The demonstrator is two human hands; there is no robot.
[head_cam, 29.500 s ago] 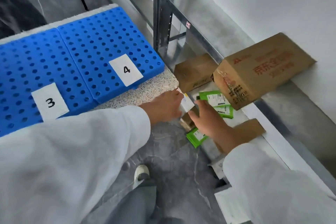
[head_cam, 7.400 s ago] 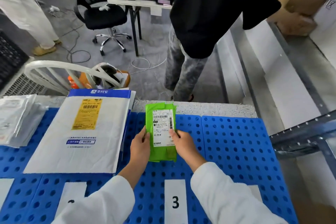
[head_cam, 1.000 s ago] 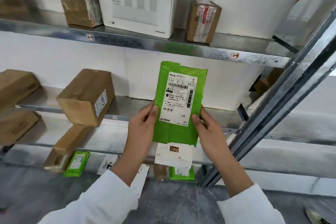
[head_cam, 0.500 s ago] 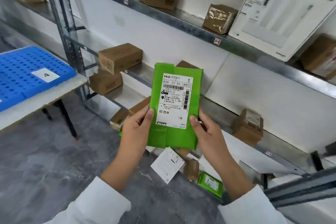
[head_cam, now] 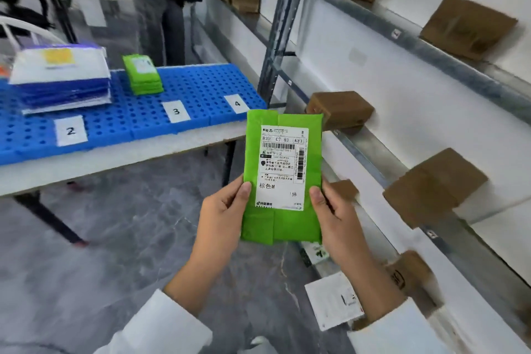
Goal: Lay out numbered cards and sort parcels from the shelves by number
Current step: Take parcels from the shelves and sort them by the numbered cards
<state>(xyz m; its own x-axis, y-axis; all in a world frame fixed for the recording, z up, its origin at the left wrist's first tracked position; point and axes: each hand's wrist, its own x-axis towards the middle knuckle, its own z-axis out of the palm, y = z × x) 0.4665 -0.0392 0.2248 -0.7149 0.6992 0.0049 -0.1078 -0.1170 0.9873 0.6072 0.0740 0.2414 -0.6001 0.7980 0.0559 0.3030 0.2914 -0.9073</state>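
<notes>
I hold a green parcel (head_cam: 283,178) upright in front of me, its white shipping label facing me. My left hand (head_cam: 222,215) grips its lower left edge and my right hand (head_cam: 334,220) grips its lower right edge. To the left stands the table with blue perforated boards (head_cam: 198,86). Cards numbered 2 (head_cam: 71,131), 3 (head_cam: 175,111) and 4 (head_cam: 237,103) lie along its front. A stack of green parcels (head_cam: 142,74) sits behind card 3, and a stack of white and blue mailers (head_cam: 61,77) behind card 2.
Metal shelves (head_cam: 373,149) run along the right wall with several brown cardboard boxes (head_cam: 340,109). A white flat parcel (head_cam: 333,300) lies low on the bottom shelf. A person in dark clothes (head_cam: 161,6) stands beyond the table. The floor is grey marble.
My view has swung left from the shelves toward the table. The green parcel stays held in both hands; cards 2, 3 and the sorted stacks have come into view.
</notes>
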